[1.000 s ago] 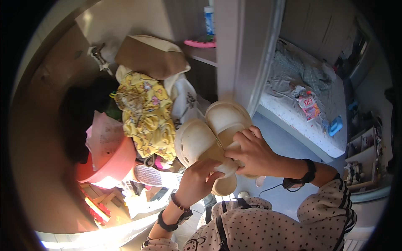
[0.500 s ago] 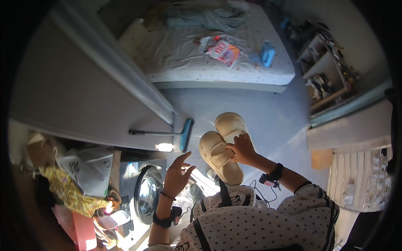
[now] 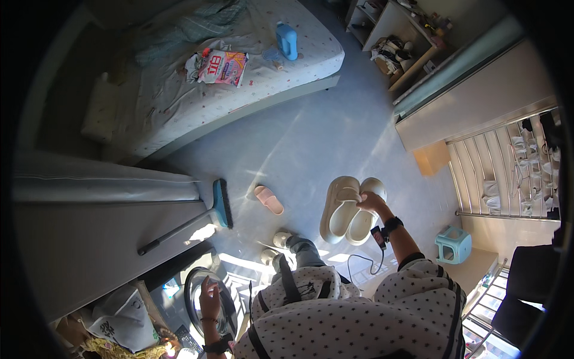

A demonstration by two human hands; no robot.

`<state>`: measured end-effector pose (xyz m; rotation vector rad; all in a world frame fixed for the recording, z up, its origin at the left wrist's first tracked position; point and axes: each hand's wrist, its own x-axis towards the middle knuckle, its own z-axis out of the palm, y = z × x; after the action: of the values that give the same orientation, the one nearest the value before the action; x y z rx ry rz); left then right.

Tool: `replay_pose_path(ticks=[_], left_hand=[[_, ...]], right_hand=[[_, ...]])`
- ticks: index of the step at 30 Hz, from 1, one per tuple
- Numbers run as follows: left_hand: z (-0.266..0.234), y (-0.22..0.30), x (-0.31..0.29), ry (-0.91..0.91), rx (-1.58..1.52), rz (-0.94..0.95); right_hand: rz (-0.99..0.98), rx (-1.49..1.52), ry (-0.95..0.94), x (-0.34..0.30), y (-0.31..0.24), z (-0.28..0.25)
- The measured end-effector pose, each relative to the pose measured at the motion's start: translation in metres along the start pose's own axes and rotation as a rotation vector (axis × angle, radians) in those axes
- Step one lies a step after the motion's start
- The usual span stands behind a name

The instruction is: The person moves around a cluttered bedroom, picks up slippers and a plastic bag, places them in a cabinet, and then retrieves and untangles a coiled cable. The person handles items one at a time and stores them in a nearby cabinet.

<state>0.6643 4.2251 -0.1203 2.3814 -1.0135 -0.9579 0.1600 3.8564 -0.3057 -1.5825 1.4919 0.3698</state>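
Observation:
My right hand (image 3: 372,203) grips a pair of cream slippers (image 3: 348,209) held together, soles facing the camera, out over the grey floor. A dark band sits on that wrist. My left hand (image 3: 210,293) rests low at the round door of a washing machine (image 3: 197,299), fingers loosely spread and holding nothing. Below me on the floor is my foot in a light slipper (image 3: 281,239), with a single pink slipper (image 3: 269,199) lying a little farther out.
A broom with a blue head (image 3: 222,203) leans by the wall at left. A bed (image 3: 179,102) carries a printed bag and a blue bottle (image 3: 287,39). A small teal stool (image 3: 452,244), a metal drying rack (image 3: 508,173) and shelves stand at right.
I have turned from the laundry pile toward the room. My left hand let go of the slippers and dropped to the washing machine door; my right hand carries both slippers out to the right.

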Motion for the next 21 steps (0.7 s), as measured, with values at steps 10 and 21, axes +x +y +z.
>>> replay_pose_path(ticks=[10,21], left_hand=[[-0.009,-0.098,-0.037,-0.097,-0.312,-0.662],[0.043,-0.171,-0.12,0.0,-0.562,-0.551]], right_hand=[[0.348,0.27,0.161,0.035,0.085,0.02],[0.498,0.378,-0.229,-0.041,0.061,0.062]])
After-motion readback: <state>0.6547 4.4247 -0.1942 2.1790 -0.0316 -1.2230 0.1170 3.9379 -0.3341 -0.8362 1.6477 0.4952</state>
